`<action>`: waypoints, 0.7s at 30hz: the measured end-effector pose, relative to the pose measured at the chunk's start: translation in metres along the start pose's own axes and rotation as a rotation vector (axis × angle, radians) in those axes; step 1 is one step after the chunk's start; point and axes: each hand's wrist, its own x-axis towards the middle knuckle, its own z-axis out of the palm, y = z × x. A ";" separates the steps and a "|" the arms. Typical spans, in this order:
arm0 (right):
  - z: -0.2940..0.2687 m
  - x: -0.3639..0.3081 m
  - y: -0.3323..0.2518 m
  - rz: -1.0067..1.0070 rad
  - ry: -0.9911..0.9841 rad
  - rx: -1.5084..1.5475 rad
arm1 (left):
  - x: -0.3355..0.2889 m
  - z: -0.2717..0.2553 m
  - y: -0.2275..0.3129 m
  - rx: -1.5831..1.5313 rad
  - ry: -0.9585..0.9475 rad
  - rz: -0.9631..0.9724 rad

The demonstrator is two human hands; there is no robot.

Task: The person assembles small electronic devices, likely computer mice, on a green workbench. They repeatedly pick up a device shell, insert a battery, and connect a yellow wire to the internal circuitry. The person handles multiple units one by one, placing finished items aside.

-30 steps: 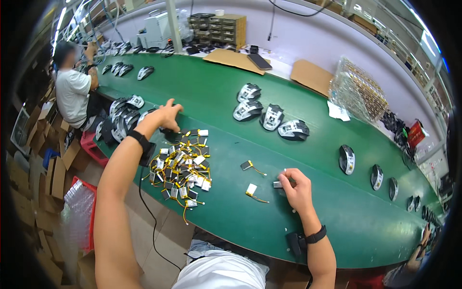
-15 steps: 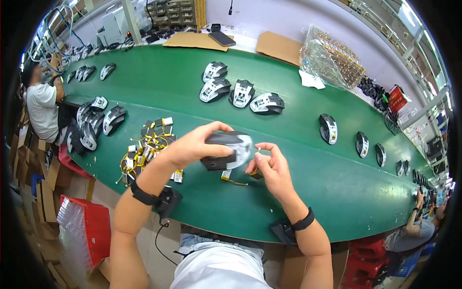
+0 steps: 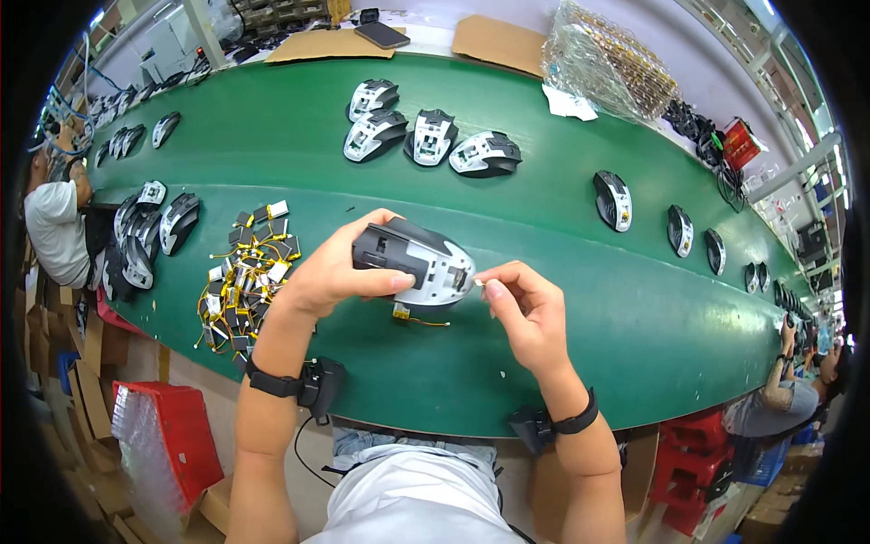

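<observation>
In my left hand [image 3: 337,272] is a black and grey computer mouse [image 3: 433,265], held above the green table with its underside up and an open slot at its right end. My right hand [image 3: 530,313] pinches a small white connector [image 3: 478,283] at that end of the mouse; whether it touches the slot I cannot tell. The battery on this connector is hidden behind my fingers. Below the mouse a loose battery [image 3: 401,310] lies on the table with its yellow wire out to the right. Left of my left hand spreads a pile of small wired batteries [image 3: 243,295].
Several mice [image 3: 431,138] lie on the raised far strip of the green table [image 3: 580,363], others in a cluster [image 3: 140,238] at the left and a row at the right. Cardboard sheets [image 3: 335,43] and a bubble-wrapped stack [image 3: 607,63] line the back. People sit at both ends.
My right hand has brought the connector up to the mouse's right end. The battery seen under my right fingers is now hidden. The mouse has turned slightly, and the whole view has shifted.
</observation>
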 end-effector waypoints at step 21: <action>0.012 -0.001 -0.009 0.269 0.106 0.253 | 0.003 0.018 -0.022 -0.420 -0.190 0.101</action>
